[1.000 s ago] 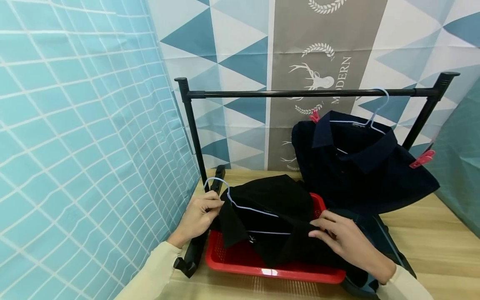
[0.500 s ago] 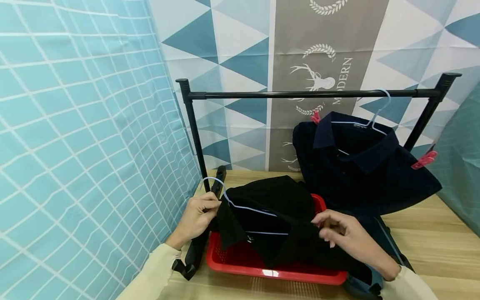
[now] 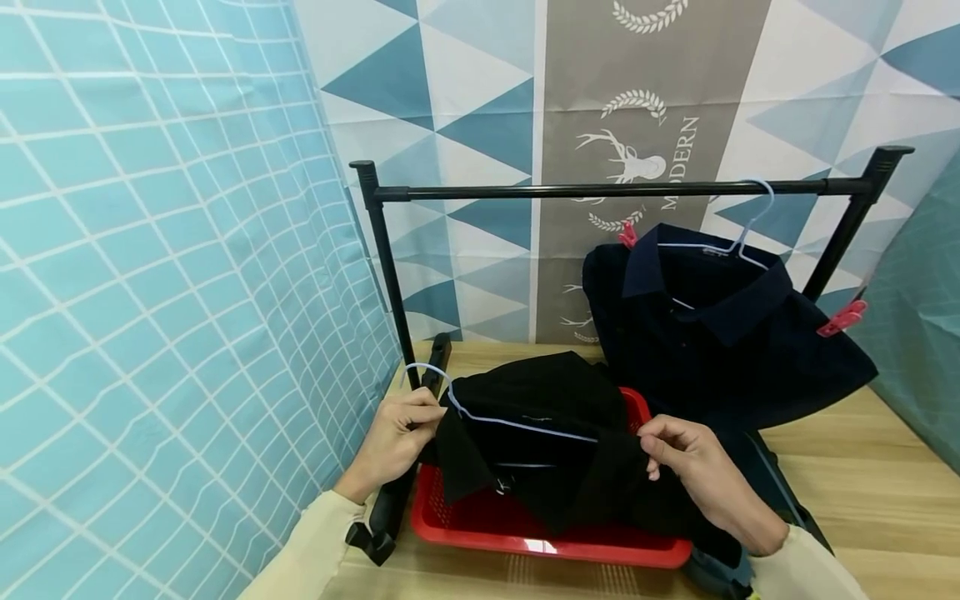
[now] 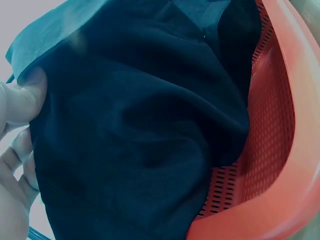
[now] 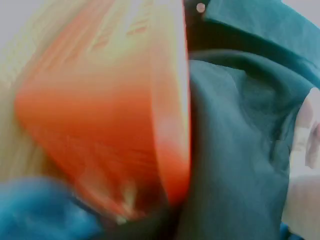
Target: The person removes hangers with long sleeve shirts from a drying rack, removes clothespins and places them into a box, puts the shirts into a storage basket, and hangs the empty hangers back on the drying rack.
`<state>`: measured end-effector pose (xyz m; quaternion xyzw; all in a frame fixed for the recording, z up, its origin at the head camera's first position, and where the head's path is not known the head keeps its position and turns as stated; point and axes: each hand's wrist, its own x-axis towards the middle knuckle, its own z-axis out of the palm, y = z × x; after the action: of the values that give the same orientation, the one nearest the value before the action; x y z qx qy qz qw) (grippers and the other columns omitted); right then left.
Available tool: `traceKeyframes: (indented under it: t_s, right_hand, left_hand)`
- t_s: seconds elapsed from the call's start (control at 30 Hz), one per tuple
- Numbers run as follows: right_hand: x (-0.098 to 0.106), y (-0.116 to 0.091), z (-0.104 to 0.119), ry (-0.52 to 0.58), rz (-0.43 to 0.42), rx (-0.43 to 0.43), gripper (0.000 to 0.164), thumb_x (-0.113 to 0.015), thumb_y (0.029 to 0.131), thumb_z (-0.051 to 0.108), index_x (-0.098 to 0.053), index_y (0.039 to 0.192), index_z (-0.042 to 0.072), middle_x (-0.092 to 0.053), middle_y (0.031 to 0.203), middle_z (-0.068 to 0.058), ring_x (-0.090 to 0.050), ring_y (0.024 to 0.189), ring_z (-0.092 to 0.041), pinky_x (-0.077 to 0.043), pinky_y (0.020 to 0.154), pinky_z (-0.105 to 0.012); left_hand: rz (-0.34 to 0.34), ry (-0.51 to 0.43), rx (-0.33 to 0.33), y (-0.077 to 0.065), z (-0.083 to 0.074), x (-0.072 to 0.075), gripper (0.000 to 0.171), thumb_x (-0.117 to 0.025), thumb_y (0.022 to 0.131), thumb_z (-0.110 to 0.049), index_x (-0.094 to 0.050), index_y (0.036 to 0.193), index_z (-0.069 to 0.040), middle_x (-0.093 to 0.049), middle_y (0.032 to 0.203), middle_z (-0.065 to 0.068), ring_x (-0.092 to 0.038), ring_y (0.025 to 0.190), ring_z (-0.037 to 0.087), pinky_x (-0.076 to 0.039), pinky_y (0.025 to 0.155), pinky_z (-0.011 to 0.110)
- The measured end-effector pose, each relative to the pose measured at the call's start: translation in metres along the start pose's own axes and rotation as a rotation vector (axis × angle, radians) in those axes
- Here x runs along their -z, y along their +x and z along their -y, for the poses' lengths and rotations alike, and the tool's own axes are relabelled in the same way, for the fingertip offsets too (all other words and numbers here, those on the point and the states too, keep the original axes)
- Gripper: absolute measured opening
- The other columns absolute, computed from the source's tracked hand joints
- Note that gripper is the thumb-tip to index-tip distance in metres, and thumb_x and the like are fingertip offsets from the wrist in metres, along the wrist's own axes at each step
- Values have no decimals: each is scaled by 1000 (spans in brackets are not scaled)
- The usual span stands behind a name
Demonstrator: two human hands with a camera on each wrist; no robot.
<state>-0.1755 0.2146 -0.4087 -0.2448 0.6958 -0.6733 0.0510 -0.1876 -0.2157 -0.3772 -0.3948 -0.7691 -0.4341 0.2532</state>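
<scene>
A black collared shirt (image 3: 555, 383) lies over the red plastic basket (image 3: 551, 547), with a light blue wire hanger (image 3: 495, 422) inside its neck opening. My left hand (image 3: 401, 429) pinches the shirt at its left shoulder, just below the hanger's hook. In the left wrist view the thumb (image 4: 32, 95) presses the dark cloth. At the opposite shoulder, my right hand (image 3: 693, 471) pinches the shirt's edge between thumb and forefinger. The hanger's right end is hidden under the cloth. The right wrist view is blurred, showing part of the hand (image 5: 305, 165) beside the shirt.
A navy shirt (image 3: 697, 358) hangs by a blue hanger from the black rack's rail (image 3: 525, 192), with a pink peg (image 3: 843, 319) at each shoulder. Dark blue cloth (image 3: 772, 475) lies right of the basket. The rack's foot (image 3: 386, 517) is on the left.
My right hand lets go of the shirt, then pinches its edge again slightly farther right. More of the hanger's upper bar shows toward the right. The left hand keeps its hold.
</scene>
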Motion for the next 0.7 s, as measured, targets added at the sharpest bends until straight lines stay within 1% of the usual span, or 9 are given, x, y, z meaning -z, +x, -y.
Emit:
traceKeyframes:
  t_s: [0.13,0.2,0.27,0.37,0.43,0.5,0.6,0.67,0.7]
  right_hand:
    - [-6,4,-5,220,15,-140,20,-51,110,16,-65,115,2,-64,102,-2,-64,85,-14,-55,80,-28]
    - [-9,5,-9,281,9,-191,20,-52,110,18,-64,117,4,-64,109,-3,-65,93,-15,-55,86,-29]
    - [-12,5,-13,295,5,-227,20,-54,109,18,-63,118,2,-64,114,-6,-65,99,-16,-55,90,-30]
    - [-16,3,-13,236,-54,-263,23,-59,106,18,-62,120,0,-64,116,-9,-66,101,-20,-56,91,-34]
    - [-18,3,-10,155,-111,-253,28,-62,105,22,-60,121,-2,-63,116,-12,-67,100,-23,-57,90,-36]
    - [-21,4,-7,44,-178,-205,33,-63,105,27,-60,120,-2,-63,115,-14,-68,98,-25,-58,87,-37]
    - [-22,3,-5,-255,-222,-41,24,-68,102,25,-65,115,5,-68,107,-9,-71,90,-20,-59,80,-32]
    - [-22,3,-5,-461,-233,87,12,-74,97,17,-69,107,13,-71,99,-1,-71,81,-14,-59,72,-29]
    - [-22,2,-6,-549,-238,140,12,-77,94,14,-70,103,17,-71,94,3,-70,76,-12,-59,68,-27]
  left_hand:
    - [-52,31,50,0,-2,-4,38,-60,80,29,-81,97,2,-65,80,0,-55,69,13,-47,67,21]
    - [-73,54,71,-1,-2,-5,37,-62,81,28,-81,98,3,-67,82,0,-57,70,13,-47,67,20]
    - [-83,67,87,0,-2,-6,34,-63,82,27,-81,97,2,-67,83,0,-57,69,14,-46,66,20]
    - [-94,81,84,-2,1,-5,33,-65,82,24,-82,96,-1,-67,83,-2,-57,68,12,-46,64,19]
    - [-104,93,86,-2,2,-5,33,-66,82,24,-82,93,-2,-66,81,-2,-57,67,11,-45,62,19]
    - [-112,106,92,-3,3,-4,34,-66,82,24,-82,92,-4,-66,81,-3,-56,66,11,-44,60,18]
    - [-122,122,93,-2,3,-3,35,-67,82,24,-82,92,-6,-65,82,-4,-55,65,10,-43,59,18]
    - [-119,123,88,-2,2,-3,34,-67,82,23,-82,92,-6,-65,82,-5,-54,65,9,-43,59,18]
    - [-118,123,81,-2,2,-3,33,-67,82,23,-82,91,-5,-65,82,-4,-55,66,9,-44,60,18]
